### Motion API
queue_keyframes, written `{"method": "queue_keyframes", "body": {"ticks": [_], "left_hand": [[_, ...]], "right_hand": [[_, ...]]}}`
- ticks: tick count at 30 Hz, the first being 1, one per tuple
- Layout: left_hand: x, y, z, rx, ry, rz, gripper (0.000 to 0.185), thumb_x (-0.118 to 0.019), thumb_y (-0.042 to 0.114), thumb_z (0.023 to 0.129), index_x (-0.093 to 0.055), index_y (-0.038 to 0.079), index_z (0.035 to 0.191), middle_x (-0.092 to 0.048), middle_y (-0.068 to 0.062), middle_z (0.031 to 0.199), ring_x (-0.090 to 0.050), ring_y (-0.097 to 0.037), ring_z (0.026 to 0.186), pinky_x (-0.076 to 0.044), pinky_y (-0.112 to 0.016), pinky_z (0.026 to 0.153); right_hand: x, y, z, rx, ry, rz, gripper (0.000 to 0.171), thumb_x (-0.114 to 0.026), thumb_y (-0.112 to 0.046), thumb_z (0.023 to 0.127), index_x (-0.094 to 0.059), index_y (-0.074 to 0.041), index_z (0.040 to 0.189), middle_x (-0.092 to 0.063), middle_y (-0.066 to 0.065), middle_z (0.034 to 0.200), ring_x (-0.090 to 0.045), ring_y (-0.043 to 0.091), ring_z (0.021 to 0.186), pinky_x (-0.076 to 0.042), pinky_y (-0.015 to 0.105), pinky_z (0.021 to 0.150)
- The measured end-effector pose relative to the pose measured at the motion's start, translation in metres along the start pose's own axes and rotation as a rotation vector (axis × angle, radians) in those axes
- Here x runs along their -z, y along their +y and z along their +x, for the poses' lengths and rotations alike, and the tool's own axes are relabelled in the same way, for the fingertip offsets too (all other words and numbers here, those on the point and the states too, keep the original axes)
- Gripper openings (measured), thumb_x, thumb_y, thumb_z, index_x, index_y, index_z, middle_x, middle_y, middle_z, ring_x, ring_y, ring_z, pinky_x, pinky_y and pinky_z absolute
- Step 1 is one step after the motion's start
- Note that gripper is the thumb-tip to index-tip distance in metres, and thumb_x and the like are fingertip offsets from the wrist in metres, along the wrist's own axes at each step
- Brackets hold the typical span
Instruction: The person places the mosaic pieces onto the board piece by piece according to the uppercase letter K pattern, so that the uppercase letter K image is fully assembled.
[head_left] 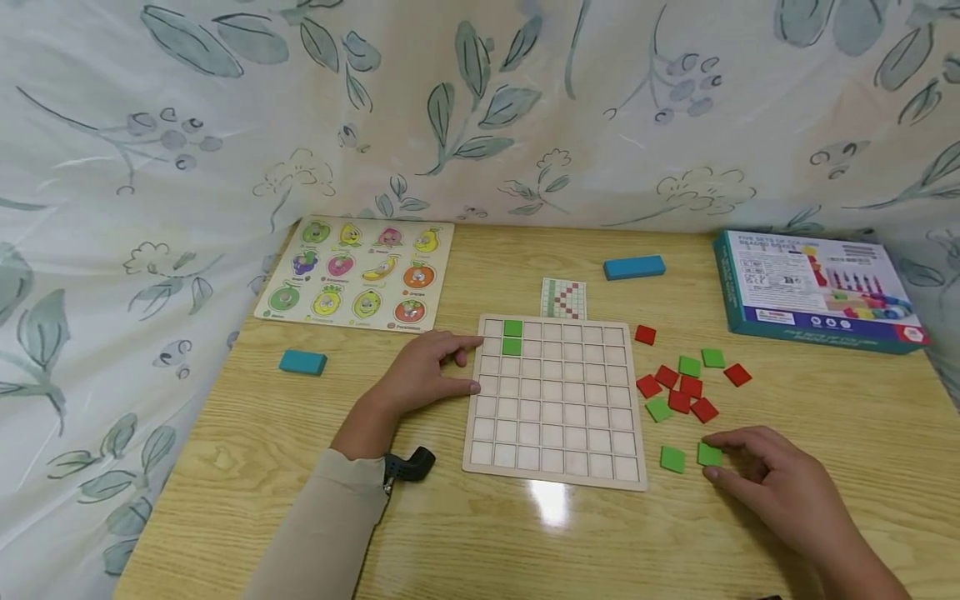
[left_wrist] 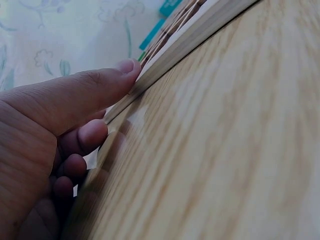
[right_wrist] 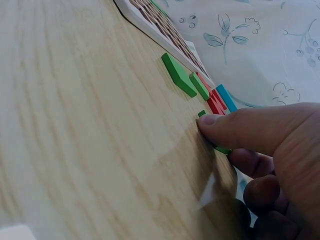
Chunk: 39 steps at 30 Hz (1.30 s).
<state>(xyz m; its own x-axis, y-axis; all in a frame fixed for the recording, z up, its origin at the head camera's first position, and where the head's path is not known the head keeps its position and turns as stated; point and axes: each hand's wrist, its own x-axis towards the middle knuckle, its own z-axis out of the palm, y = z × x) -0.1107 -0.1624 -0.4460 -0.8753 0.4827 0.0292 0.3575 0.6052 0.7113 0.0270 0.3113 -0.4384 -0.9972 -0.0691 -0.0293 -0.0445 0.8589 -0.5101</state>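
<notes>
A wooden grid board (head_left: pixel 558 400) lies flat on the table, with two green square tiles (head_left: pixel 512 337) one below the other in its top rows, near the left side. At the board's left edge, my left hand (head_left: pixel 420 371) touches the rim with the thumb and index fingertips. In the left wrist view, the thumb (left_wrist: pixel 95 85) meets the board's side. Right of the board, my right hand (head_left: pixel 787 487) pinches a green tile (head_left: pixel 709 454) between thumb and index finger, low over the table. Another green tile (head_left: pixel 672 459) lies just left of it.
Loose red tiles (head_left: pixel 679 401) and green tiles (head_left: pixel 689 366) lie right of the board. A small pattern card (head_left: pixel 564 298) touches its far edge. Behind are a fruit puzzle board (head_left: pixel 352 275), a blue block (head_left: pixel 634 267) and a box (head_left: pixel 821 292). Another blue block (head_left: pixel 302 362) lies left.
</notes>
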Motion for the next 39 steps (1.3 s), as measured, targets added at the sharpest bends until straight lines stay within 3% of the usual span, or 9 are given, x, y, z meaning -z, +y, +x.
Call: {"method": "queue_keyframes", "body": {"ticks": [20,25,32,39], "left_hand": [[-0.002,-0.001,-0.001,-0.001,0.003,0.017,0.067,-0.094,0.031,0.084,-0.07,0.016,0.144,-0.06,0.007,0.097,-0.051,-0.016,0.09,-0.041,-0.036,0.085],[-0.003,-0.001,-0.001,0.0,-0.004,0.027,0.066,-0.093,0.031,0.085,-0.069,0.016,0.145,-0.06,0.008,0.097,-0.05,-0.015,0.09,-0.041,-0.036,0.085],[-0.003,-0.001,-0.001,-0.013,-0.002,0.027,0.066,-0.093,0.031,0.085,-0.069,0.015,0.145,-0.06,0.009,0.097,-0.05,-0.014,0.091,-0.041,-0.035,0.086],[-0.001,0.0,-0.001,-0.001,0.0,0.02,0.066,-0.094,0.029,0.085,-0.069,0.016,0.145,-0.061,0.007,0.097,-0.051,-0.015,0.09,-0.041,-0.035,0.085]], "right_hand": [[0.0,-0.009,0.017,0.055,0.009,0.027,0.034,-0.095,-0.024,0.084,-0.08,-0.021,0.114,-0.069,-0.002,0.108,-0.049,0.009,0.077,-0.041,0.023,0.063],[0.003,-0.021,0.028,0.117,-0.003,0.07,0.035,-0.095,-0.019,0.083,-0.08,-0.019,0.115,-0.069,-0.002,0.108,-0.05,0.009,0.072,-0.042,0.025,0.061],[0.002,-0.041,0.045,0.188,-0.01,0.106,0.036,-0.095,-0.017,0.082,-0.079,-0.021,0.115,-0.058,-0.002,0.092,-0.047,0.011,0.074,-0.036,0.028,0.06],[-0.002,-0.062,0.062,0.256,-0.026,0.139,0.034,-0.094,-0.013,0.082,-0.08,-0.019,0.113,-0.056,-0.002,0.088,-0.045,0.011,0.073,-0.037,0.028,0.059]]}}
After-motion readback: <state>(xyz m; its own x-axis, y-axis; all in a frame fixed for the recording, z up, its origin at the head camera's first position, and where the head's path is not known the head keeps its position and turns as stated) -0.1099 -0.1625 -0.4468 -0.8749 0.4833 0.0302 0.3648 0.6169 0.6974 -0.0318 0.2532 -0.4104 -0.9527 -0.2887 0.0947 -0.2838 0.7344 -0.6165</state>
